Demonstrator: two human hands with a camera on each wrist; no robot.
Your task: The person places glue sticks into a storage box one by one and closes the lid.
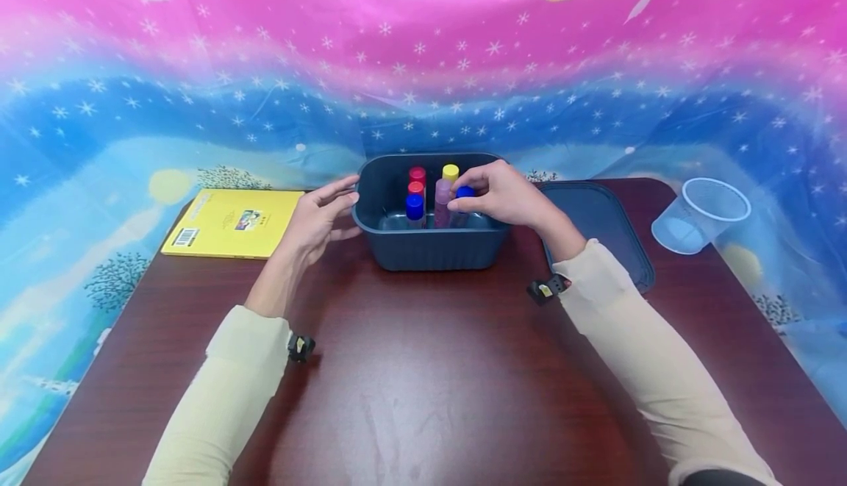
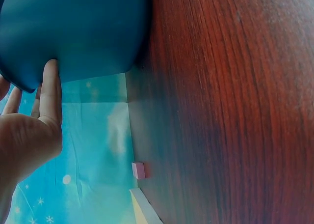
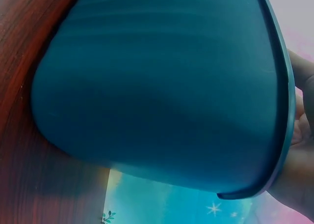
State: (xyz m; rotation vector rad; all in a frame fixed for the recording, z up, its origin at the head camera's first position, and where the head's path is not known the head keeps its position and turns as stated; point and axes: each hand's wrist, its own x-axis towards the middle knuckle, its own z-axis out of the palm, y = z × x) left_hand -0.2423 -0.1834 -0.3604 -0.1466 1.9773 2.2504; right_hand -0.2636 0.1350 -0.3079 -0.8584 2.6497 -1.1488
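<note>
A dark grey plastic bin (image 1: 437,249) stands at the back middle of the table. My left hand (image 1: 316,220) rests against its left end with fingers fairly straight; the left wrist view shows one finger (image 2: 50,89) touching the outer wall. Inside the bin, my right hand (image 1: 499,193) pinches a slim purple tube (image 1: 442,195) by its upper part. Around it stand tubes with red caps (image 1: 417,175), a blue cap (image 1: 415,201) and a yellow cap (image 1: 451,171). Another blue cap (image 1: 465,191) shows partly under the right hand. In the right wrist view, the bin wall hides the fingertips.
Left of the bin lies a yellow book (image 1: 231,225). A dark grey lid (image 1: 602,229) lies flat to the right, partly behind the right forearm. Near the right table edge, a clear mesh-like cup (image 1: 698,218) appears tilted. A printed cloth (image 1: 423,52) hangs behind the table.
</note>
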